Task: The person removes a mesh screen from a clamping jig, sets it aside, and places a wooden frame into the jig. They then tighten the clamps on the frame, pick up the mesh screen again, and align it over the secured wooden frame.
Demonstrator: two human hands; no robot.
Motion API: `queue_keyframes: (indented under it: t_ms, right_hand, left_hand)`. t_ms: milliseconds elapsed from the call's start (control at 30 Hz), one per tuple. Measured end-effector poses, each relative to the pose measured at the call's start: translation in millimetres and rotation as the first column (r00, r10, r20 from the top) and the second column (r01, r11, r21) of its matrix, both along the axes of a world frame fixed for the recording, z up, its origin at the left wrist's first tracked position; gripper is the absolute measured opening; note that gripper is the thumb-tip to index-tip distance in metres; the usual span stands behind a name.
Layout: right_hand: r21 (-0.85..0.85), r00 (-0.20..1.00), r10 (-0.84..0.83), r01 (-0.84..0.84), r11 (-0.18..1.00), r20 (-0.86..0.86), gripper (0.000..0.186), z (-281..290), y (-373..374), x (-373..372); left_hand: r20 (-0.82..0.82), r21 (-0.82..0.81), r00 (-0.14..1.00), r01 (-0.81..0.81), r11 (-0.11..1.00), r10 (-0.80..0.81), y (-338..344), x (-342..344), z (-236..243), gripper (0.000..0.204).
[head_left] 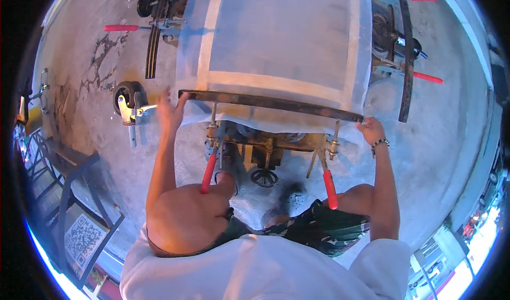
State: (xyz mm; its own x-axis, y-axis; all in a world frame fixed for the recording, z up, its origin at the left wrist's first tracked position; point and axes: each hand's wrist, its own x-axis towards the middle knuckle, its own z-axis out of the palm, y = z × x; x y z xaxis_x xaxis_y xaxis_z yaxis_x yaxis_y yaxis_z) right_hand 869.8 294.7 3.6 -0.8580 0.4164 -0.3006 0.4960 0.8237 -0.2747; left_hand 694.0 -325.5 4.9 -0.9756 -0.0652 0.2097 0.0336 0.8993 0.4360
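Observation:
A long dark clamp bar (276,103) lies across the near edge of a translucent white sheet (281,39) with a pale taped border. At the bar's left end is my left hand (171,111), its fingers stretched and slightly blurred, thumb against the bar. My right hand (372,131), with a beaded bracelet at the wrist, has its fingers closed around the bar's right end. Below the bar stand two toggle clamps with red handles, a left one (209,173) and a right one (330,189). The sheet hides most of the frame beneath it.
Dark side bars with red-handled clamps flank the sheet, one bar at left (153,47) and one at right (408,66). A caster wheel (127,95) sits on the concrete floor at left. Under the sheet's near edge is a black handwheel (264,178). A metal rack (66,188) stands lower left.

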Motion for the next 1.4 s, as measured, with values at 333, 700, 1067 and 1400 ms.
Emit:
queue_keyframes:
  t_ms: [333, 700, 1067, 1400]
  right_hand:
    - [-0.477, 0.669, -0.109, 0.624, 0.618, 0.735, 0.05, 184, -158, 32]
    - [-0.437, 0.506, 0.029, 0.772, -0.462, 0.862, 0.027, 147, -182, 63]
    - [-0.816, 0.868, -0.304, 0.481, 0.32, 0.393, 0.017, 75, -216, 108]
    - [-0.564, 0.856, -0.516, 0.445, 0.695, 0.04, 0.048, 27, -235, 118]
  left_hand:
    - [0.865, 0.501, 0.086, -0.121, 0.857, -0.494, 53, 71, 182, 0.051]
    - [0.78, 0.563, 0.315, 0.025, 0.826, -0.541, 41, 131, 145, 0.05]
    - [0.59, 0.577, 0.61, 0.139, 0.805, -0.528, 48, 161, 80, 0.043]
    - [0.846, 0.527, 0.367, -0.47, 0.708, -0.386, 74, 162, 100, 0.068]
